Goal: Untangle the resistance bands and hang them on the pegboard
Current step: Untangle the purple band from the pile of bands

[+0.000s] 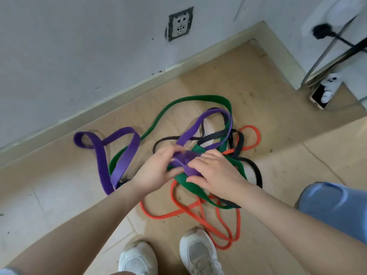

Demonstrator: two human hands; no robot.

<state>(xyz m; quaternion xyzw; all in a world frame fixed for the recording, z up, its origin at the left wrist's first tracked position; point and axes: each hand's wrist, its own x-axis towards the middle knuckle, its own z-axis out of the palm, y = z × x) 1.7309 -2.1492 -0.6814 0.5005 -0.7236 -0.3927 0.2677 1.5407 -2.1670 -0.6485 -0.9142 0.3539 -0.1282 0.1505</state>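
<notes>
gripping the purple band (127, 155) with left hand (156, 171) and right hand (216, 173)

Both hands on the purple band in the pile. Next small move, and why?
Probably lift the purple band up out of the pile. Left hand and right hand both grip it at the centre, where it crosses the green band and black band; its left loops lie mostly apart.
</notes>
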